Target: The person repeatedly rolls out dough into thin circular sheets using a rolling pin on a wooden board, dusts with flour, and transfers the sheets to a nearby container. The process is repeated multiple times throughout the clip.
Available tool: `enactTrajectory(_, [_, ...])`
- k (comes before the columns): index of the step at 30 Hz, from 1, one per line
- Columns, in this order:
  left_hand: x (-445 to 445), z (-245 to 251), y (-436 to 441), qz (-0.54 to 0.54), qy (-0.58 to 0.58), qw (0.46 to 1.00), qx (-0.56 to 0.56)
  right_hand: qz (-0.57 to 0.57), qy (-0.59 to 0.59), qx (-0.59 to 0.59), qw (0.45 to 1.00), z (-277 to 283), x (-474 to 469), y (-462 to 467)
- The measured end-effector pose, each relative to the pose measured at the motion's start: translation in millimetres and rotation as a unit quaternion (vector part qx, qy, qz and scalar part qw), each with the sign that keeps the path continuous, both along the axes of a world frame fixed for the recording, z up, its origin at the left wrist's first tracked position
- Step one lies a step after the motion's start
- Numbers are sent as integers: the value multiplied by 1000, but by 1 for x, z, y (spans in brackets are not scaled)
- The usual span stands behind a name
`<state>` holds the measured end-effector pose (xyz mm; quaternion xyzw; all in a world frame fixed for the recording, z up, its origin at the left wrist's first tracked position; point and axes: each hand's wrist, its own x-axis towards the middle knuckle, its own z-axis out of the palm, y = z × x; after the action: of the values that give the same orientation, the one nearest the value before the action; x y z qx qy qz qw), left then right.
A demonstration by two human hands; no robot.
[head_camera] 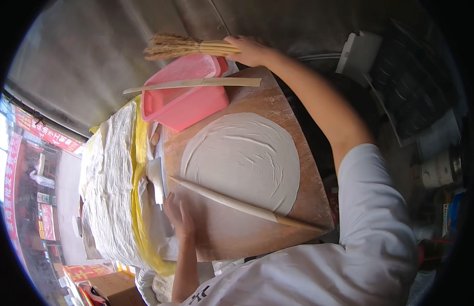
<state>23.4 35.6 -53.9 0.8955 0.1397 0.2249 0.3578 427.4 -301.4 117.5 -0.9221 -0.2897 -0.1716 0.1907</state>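
My right hand (247, 50) grips the bound handle of a straw whisk broom (175, 46), holding it over the far rim of a pink plastic bin (191, 107). My left hand (180, 218) holds nothing, its fingers spread near the left edge of a floured wooden board (221, 237). Just beyond those fingertips lies a flat metal blade (156, 178); whether it is a scraper or a cleaver I cannot tell. A large round sheet of rolled dough (241, 160) with several wrinkles covers much of the board. Across its near edge rests a long tapered wooden rolling pin (229, 201).
A flat bamboo strip (221, 82) bridges the pink bin. Left of the board, white crinkled cloth (110, 183) and yellow plastic sheeting (139, 214) cover a surface. A cardboard box (116, 287) stands at the lower left. A dull wall (87, 49) rises behind the bin.
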Motion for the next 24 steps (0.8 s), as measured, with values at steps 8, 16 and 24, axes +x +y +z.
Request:
enactTrajectory(8, [2, 9, -15, -3, 6, 1000, -27, 108, -83, 59, 989, 12, -38, 34])
enactTrajectory(16, [4, 57, -85, -477, 28, 849, 225, -35, 14, 85, 996, -51, -387, -77])
enactTrajectory(24, [138, 54, -188, -373, -67, 905, 191, -219, 15, 14, 976, -127, -406, -80])
